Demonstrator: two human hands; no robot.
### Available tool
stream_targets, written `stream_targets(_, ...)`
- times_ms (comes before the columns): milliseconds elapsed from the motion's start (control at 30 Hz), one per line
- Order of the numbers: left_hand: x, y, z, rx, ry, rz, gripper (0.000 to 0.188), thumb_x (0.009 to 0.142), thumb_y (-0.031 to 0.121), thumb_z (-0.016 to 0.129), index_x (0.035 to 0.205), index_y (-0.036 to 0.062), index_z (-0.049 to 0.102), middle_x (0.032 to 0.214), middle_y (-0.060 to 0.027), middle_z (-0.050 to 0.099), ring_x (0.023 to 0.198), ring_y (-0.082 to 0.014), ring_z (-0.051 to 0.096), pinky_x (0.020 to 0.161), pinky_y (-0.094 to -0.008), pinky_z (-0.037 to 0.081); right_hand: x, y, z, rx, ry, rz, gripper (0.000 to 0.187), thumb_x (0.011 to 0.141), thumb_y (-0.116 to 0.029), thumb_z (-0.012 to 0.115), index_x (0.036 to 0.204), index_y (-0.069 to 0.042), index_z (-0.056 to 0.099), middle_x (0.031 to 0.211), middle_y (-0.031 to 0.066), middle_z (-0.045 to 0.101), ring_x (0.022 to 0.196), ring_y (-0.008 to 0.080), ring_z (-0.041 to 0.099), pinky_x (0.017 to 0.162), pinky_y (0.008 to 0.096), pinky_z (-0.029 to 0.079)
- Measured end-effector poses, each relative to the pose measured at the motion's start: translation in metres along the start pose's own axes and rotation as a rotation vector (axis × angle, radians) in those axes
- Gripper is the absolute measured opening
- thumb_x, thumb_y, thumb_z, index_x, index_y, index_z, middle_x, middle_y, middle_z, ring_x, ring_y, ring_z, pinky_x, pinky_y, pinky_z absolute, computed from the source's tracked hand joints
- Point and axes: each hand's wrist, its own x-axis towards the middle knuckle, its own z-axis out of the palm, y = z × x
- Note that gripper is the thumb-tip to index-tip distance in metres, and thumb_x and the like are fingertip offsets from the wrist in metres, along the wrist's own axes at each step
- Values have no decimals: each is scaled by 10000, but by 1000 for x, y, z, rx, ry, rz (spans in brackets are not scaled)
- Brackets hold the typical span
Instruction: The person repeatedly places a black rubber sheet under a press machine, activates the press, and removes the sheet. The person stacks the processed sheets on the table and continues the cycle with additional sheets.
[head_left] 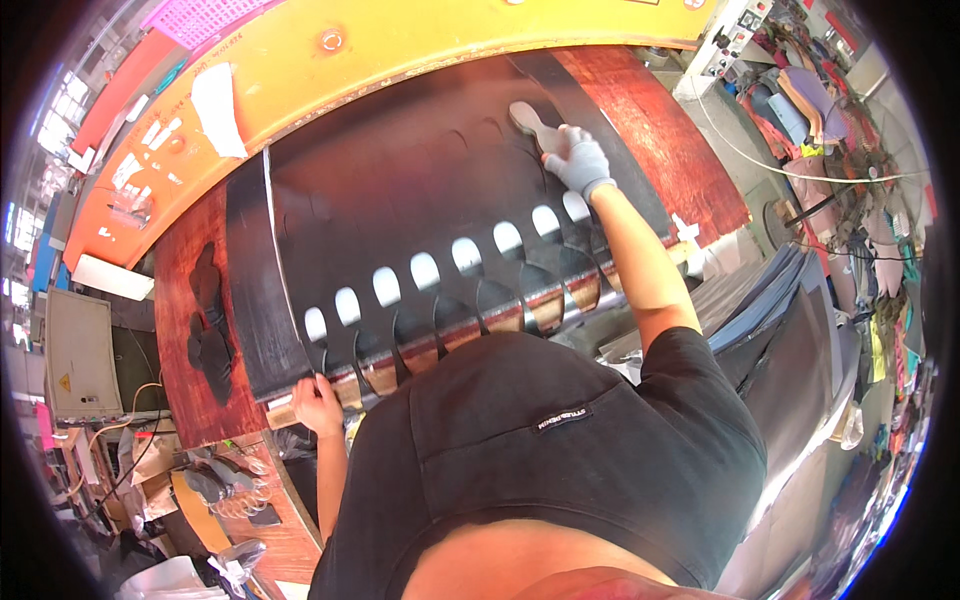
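A wide black sheet [400, 190] lies over the work table. My right hand [580, 163], in a grey glove with bare fingertips, is closed on a sole-shaped cutting die [529, 119] resting on the sheet's far right part. Along the sheet's near edge runs a row of sole-shaped cutouts; their rounded ends show white [424, 270], and narrow black strips separate them. My left hand [318, 403], bare, pinches the sheet's near left corner between thumb and fingers.
An orange-yellow machine beam [400, 40] spans the far side. Dark sole-shaped pieces [209, 350] lie on the red board [180, 300] at left. Stacked dark sheets [780, 310] stand at right, near heaped coloured scraps [860, 230]. A grey cabinet [85, 350] stands far left.
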Motion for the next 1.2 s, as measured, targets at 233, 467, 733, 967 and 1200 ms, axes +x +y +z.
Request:
stream_targets(233,-70,7,-22,-56,29,10,245,799,100,568,592,26,460,616,-142,478,626,-349,467,583,-457,356,-26,36,-9,397,-250,170,605,619,-338,701,1153,-75,592,1010,195,630,935,289,617,842,337,478)
stream_targets(467,-94,6,-25,-33,11,27,225,834,120,510,639,11,483,652,-158,489,652,-358,473,615,-455,364,-47,119,-42,1053,-114,554,372,736,-220,681,1053,-45,596,849,41,616,698,118,547,633,264,437)
stream_targets(733,-99,-2,-8,35,28,-3,268,859,203,520,665,18,518,643,-150,514,661,-345,500,620,-442,387,-106,155,-60,-126,33,158,550,721,-349,676,1155,-38,543,1139,207,551,1071,330,531,896,410,442)
stream_targets(967,-69,-15,-10,-547,-176,-667,435,921,464,478,829,54,591,611,4,481,538,-92,433,492,-262,356,-180,110,-52,341,-209,281,422,783,-378,636,1003,-22,589,886,180,643,854,335,615,801,398,463)
stream_targets(1200,-23,12,11,-801,-283,-894,317,941,401,452,903,100,544,615,-30,558,419,-104,431,355,-247,337,-191,103,-34,937,-338,618,301,847,-324,578,870,-26,611,570,26,543,409,105,451,387,255,345)
